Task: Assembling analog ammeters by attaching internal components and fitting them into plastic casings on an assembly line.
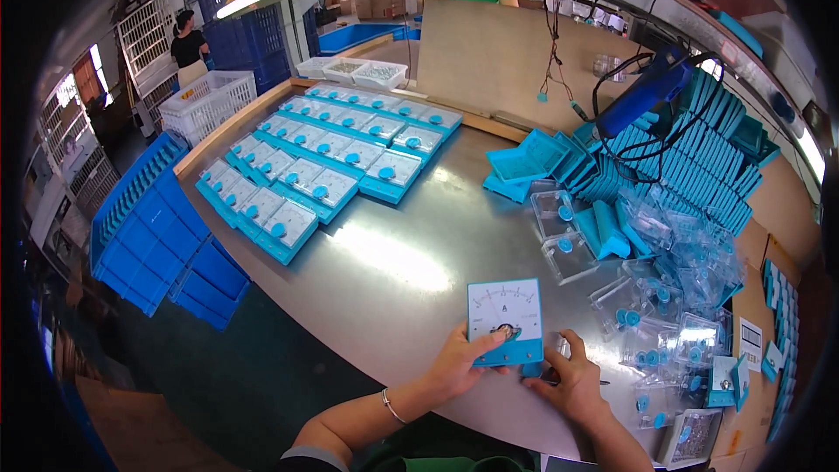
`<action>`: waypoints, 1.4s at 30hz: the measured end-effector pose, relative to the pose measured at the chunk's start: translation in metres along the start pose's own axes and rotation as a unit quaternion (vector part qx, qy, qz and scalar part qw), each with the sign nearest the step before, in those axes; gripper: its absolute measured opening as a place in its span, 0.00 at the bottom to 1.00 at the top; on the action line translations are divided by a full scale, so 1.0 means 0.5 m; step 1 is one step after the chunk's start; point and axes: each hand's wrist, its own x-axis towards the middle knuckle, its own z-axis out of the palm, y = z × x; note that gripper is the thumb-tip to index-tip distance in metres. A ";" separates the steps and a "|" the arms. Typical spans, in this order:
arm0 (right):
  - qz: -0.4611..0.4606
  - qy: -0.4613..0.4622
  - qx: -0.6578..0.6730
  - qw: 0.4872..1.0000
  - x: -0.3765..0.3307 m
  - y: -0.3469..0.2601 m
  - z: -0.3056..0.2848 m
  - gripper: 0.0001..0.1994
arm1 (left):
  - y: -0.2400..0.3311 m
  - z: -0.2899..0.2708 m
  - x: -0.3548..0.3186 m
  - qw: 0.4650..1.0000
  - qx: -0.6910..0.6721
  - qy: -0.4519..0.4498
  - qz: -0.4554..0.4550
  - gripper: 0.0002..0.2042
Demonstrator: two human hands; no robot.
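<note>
A meter with a white dial face and a teal base is held up in my left hand, thumb across its lower front and fingers behind. No clear cover shows over its dial. Close at its lower right, my right hand has its fingers curled together; whatever they pinch is too small to make out. A small teal piece shows between the meter and the right fingertips. Clear plastic covers with teal knobs lie to the right on the metal table.
Rows of covered meters fill the table's far left. Stacked teal cases stand at the right behind a heap of clear covers. A blue power tool hangs above. Blue crates stand left; a person is far off.
</note>
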 end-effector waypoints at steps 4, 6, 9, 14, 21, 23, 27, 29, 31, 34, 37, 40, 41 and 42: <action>-0.025 -0.048 0.007 0.998 0.035 0.009 0.008 0.25 | -0.005 -0.003 0.046 0.998 0.002 0.060 0.001 0.17; -0.022 -0.064 0.067 0.995 0.041 -0.001 -0.015 0.24 | -0.005 -0.007 0.037 0.998 -0.006 0.065 0.013 0.17; -0.024 -0.034 0.038 0.998 0.048 -0.004 -0.013 0.26 | 0.008 0.004 0.050 0.999 -0.002 0.043 -0.001 0.16; -0.005 -0.030 0.035 0.999 0.040 0.003 0.001 0.26 | -0.010 -0.002 0.053 0.999 0.008 0.036 0.005 0.14; -0.011 -0.035 0.037 0.999 0.027 0.005 0.000 0.26 | -0.017 -0.007 0.037 0.999 0.029 0.040 0.012 0.14; -0.012 -0.033 0.045 0.998 0.029 0.008 -0.001 0.26 | -0.016 -0.005 0.040 0.999 0.033 0.029 0.011 0.14; -0.019 -0.028 0.055 0.998 0.035 0.009 -0.003 0.24 | -0.012 0.001 0.042 0.998 0.033 0.040 0.022 0.14; -0.016 -0.027 0.056 0.998 0.036 0.011 -0.001 0.24 | -0.012 -0.002 0.042 0.998 0.032 0.039 0.028 0.14; -0.017 -0.025 0.057 0.998 0.036 0.010 0.001 0.24 | -0.012 -0.008 0.038 0.999 0.034 0.026 0.033 0.16; -0.017 -0.009 0.061 0.998 0.031 0.012 0.002 0.23 | -0.008 -0.015 0.024 0.997 0.041 0.041 0.049 0.17; -0.029 0.033 0.070 0.997 0.022 0.029 -0.016 0.23 | 0.008 -0.021 -0.004 0.997 0.042 0.047 0.042 0.18; 0.052 0.071 0.094 0.992 0.017 0.028 -0.067 0.25 | 0.026 -0.035 -0.033 0.999 0.051 0.005 0.002 0.18; 0.046 0.074 0.160 0.983 0.021 0.030 -0.080 0.25 | 0.026 -0.027 -0.038 0.999 0.051 0.003 0.001 0.18; 0.042 0.078 0.225 0.970 0.025 0.030 -0.094 0.26 | 0.026 -0.017 -0.043 0.998 -0.002 -0.016 -0.052 0.19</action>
